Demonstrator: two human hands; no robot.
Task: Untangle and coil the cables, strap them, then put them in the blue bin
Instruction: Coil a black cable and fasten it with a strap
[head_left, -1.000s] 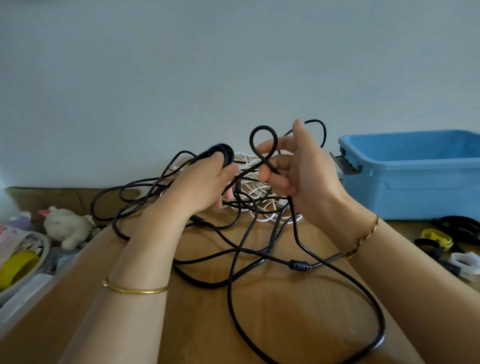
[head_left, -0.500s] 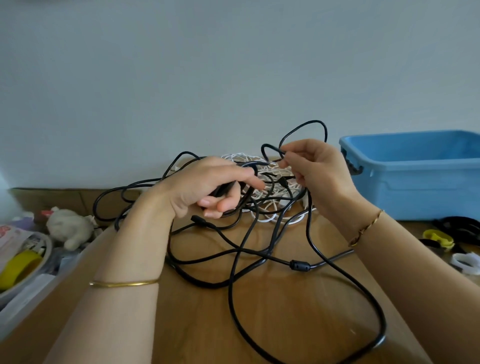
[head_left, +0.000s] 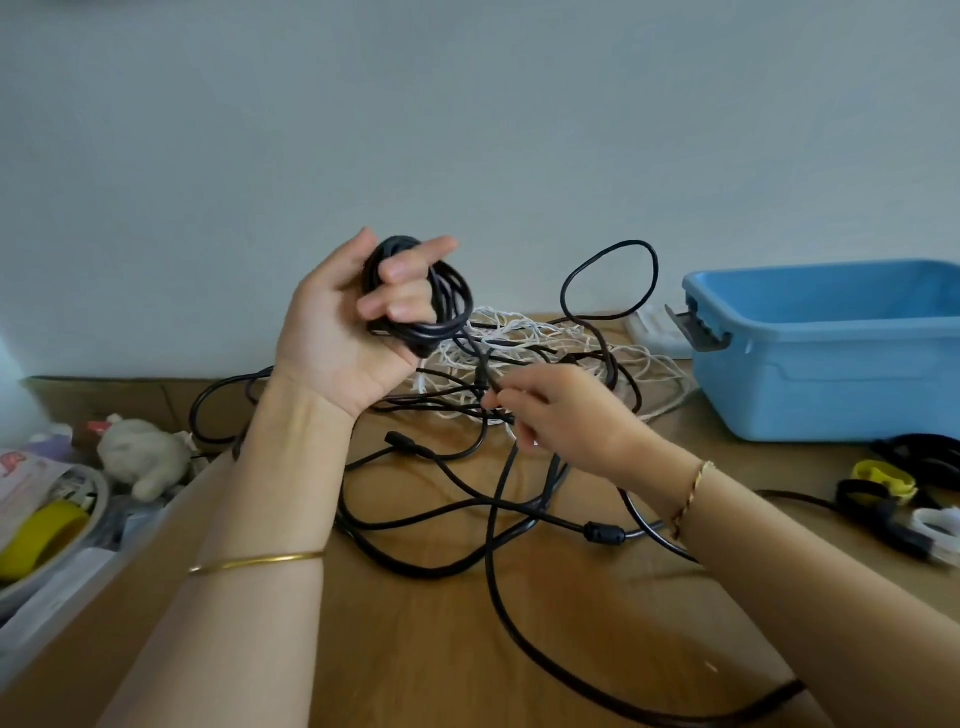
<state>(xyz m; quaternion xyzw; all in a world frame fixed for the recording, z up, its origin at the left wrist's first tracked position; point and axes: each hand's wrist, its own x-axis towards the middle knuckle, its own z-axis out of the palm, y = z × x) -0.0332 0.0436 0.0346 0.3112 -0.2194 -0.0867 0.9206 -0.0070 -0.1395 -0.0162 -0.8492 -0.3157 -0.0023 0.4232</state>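
Above table (head_left: 426, 649): left fingers (head_left: 402, 299) clamped round coil (head_left: 452, 296).
Below them: right fingers (head_left: 511, 397) pinching black cable (head_left: 491, 582).
Under fingers: wooden surface, white cord (head_left: 524, 332).
Right of fingers: blue bin (head_left: 831, 374).
Behind: grey wall (head_left: 467, 130).

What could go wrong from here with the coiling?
1. The black strand pinched by the right hand runs through the white cord pile; pulling may tighten the snarl or drag the cord along.
2. The left hand holds the black coil on curled fingers only, unstrapped; loops could slip off.
3. The ferrite bead sits among crossed black loops and may catch.
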